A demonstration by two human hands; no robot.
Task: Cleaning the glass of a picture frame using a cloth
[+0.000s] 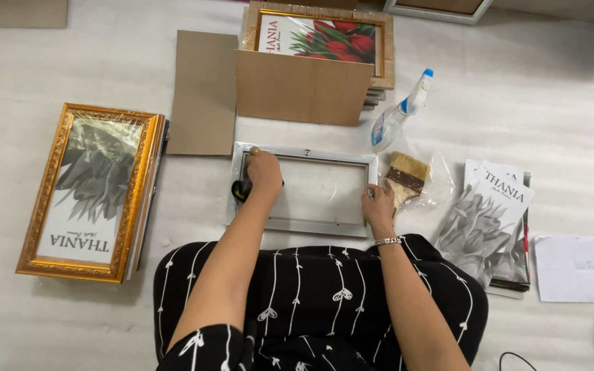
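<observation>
A silver picture frame lies face down on the white padded floor in front of my knees. My left hand is closed around a small dark tool with a yellow-green part and presses it against the frame's left inner edge. Resting on the frame's right edge is my right hand, fingers curled on the rim, with a bracelet on the wrist. What lies inside the frame looks pale and flat.
A gold-framed grey print stack lies at the left. Cardboard sheets and a stack of frames with a red tulip print sit behind. A spray bottle, a paintbrush, loose prints and white paper lie at the right.
</observation>
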